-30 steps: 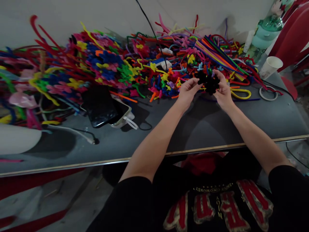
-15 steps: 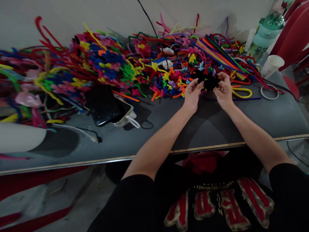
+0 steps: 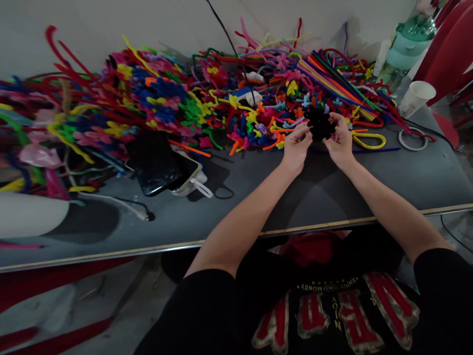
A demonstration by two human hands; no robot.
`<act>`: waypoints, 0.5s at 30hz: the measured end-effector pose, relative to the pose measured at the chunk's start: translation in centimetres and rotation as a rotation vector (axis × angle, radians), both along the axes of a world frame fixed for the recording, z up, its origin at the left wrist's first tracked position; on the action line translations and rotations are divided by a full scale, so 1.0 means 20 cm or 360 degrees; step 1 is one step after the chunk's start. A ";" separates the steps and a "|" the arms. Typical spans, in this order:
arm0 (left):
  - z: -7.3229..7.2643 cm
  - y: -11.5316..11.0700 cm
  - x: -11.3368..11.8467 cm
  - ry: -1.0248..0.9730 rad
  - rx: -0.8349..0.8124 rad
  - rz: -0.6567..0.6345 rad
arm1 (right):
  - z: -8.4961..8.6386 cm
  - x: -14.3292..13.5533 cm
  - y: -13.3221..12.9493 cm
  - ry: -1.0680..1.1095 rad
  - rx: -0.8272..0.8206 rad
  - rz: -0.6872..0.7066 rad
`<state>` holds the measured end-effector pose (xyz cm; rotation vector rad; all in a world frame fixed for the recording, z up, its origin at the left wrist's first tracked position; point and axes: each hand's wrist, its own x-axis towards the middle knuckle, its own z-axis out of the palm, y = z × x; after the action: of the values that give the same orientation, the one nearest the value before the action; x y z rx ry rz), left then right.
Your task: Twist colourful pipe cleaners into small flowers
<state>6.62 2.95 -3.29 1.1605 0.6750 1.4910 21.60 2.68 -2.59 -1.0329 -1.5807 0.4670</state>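
Note:
Between my two hands, just above the table, is a black fuzzy pipe-cleaner flower with looped petals. My left hand pinches its left side between thumb and fingers. From the right, my right hand grips its other edge, with the thumb below and fingers above. Right behind the flower lies a pile of small pipe-cleaner flowers in many colours. A bundle of straight pipe cleaners rests on the pile, and a yellow pipe-cleaner loop lies beside my right hand.
A black phone lies over another device at the left, near a white cable. On the right stand a paper cup, a green-tinted bottle and a white ring. A black cord hangs down into the pile.
The black flower looks more bunched together, where before a part stuck out to its left. My hands have drawn slightly closer to each other. The view has shifted a little.

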 end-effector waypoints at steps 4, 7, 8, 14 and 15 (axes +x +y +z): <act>0.02 0.02 -0.04 0.0232 0.0279 0.0072 | 0.01 0.00 0.00 0.0057 -0.0061 0.0133; 0.02 0.02 -0.07 0.0397 0.0431 0.0090 | 0.03 0.00 0.00 0.0063 -0.0145 0.0217; 0.03 0.02 -0.07 0.0447 0.0461 0.0095 | 0.03 0.01 0.00 0.0051 -0.0154 0.0227; 0.04 0.03 -0.09 0.0717 0.0498 0.0179 | 0.01 0.03 0.00 -0.0071 -0.0085 0.0149; 0.04 0.03 -0.09 0.0737 0.0496 0.0181 | 0.01 0.03 0.00 -0.0087 -0.0085 0.0141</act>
<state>4.88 3.45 -2.44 1.7636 0.8482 1.4664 22.30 2.71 -2.37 -1.0269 -1.6753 0.5481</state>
